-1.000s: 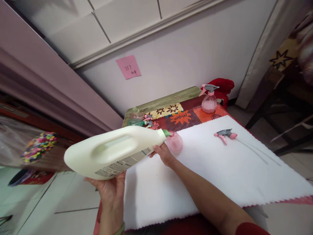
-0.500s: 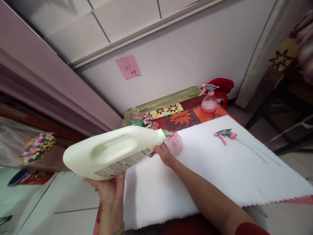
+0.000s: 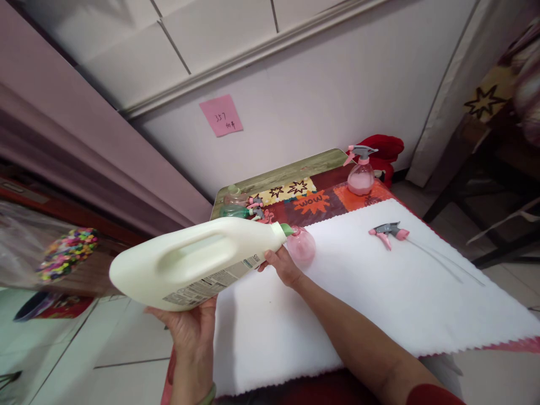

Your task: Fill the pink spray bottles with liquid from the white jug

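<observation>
Both my hands hold a large cream detergent jug (image 3: 139, 267), tipped nearly flat with its green spout (image 3: 287, 229) at the mouth of a pink spray bottle (image 3: 302, 247). Under the jug's wide base is my left hand (image 3: 192, 326), supporting it from below. My right hand (image 3: 280, 264) grips the jug near its neck, fingers partly hidden behind it. Without its head, the spray bottle stands on a white fluffy mat (image 3: 287, 332); its contents look pinkish, and I cannot make out a stream. A grey and pink spray head (image 3: 388, 232) with a long tube lies on the mat to the right.
A second pink spray bottle (image 3: 360, 179), head fitted, stands at the table's back right corner. Behind the jug, a green spray bottle (image 3: 235, 211) lies on its side among others. A pink note (image 3: 221, 115) is on the wall. Dark stool legs (image 3: 453, 197) stand at right.
</observation>
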Demonstrator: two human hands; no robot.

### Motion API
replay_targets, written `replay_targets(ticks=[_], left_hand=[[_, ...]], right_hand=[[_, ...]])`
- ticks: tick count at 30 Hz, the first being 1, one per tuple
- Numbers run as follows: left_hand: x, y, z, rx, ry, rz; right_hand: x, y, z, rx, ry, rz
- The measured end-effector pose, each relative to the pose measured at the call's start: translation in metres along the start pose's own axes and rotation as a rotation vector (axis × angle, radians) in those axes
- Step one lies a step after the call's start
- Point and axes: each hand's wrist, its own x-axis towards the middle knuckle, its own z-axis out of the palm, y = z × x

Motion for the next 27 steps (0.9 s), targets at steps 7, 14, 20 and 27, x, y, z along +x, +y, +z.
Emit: replay_targets(ticks=[7, 14, 20, 27], left_hand=[[-0.001, 0.000, 0.001, -0.019, -0.027, -0.015], [0.001, -0.001, -0.007, 0.021, -0.016, -0.012], [0.001, -0.001, -0.005, -0.002, -0.007, -0.002], [-0.001, 0.000, -0.001, 0.009, -0.029, -0.009]], right_hand=[[0.000, 0.001, 0.000, -0.013, 0.001, -0.005], [0.000, 0.000, 0.000, -0.002, 0.001, -0.005], [0.000, 0.001, -0.001, -0.013, -0.001, 0.000], [0.000, 0.002, -0.001, -0.018, -0.002, -0.003]])
